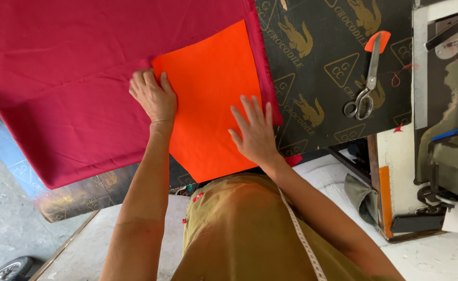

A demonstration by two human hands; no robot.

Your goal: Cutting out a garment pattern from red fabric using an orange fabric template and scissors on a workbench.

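On the bench point(333, 31), both hands press flat, fingers spread, gripping nothing: left hand point(154, 96) and right hand point(255, 132) on the orange sheet point(213, 88). Uneven pressure could shift it across the red cloth point(73, 78).

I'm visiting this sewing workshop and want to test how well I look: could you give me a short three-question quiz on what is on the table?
1. True or false: both hands rest flat on the bright orange paper-like pattern sheet.
2. Which lies underneath that sheet? A) the crimson red woven cloth B) a white towel C) a blue tarp
3. Fill in: the metal scissors lie to the person's ____ on the black table cover with gold print.

Key
1. True: the left hand presses its left edge, the right hand its lower right part; neither has a grip on anything.
2. A
3. right
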